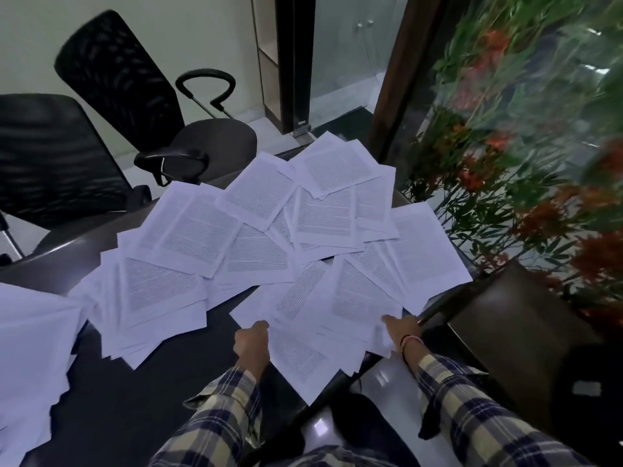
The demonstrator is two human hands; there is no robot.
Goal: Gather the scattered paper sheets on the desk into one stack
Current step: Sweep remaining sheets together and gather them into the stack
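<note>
Many printed white paper sheets (236,237) lie scattered and overlapping across the dark desk (141,392). A nearer cluster of sheets (323,318) fans out at the desk's right front corner, some hanging over the edge. My left hand (252,345) grips the left edge of that cluster, fingers curled under the paper. My right hand (403,328) holds the cluster's right edge, its fingers tucked beneath the sheets. Another pile of white sheets (30,358) lies at the far left of the desk.
Two black mesh office chairs (124,92) stand behind the desk. A glass wall with green plants and orange flowers (526,156) runs along the right. A dark brown seat or cabinet (512,335) sits beside the desk's right corner.
</note>
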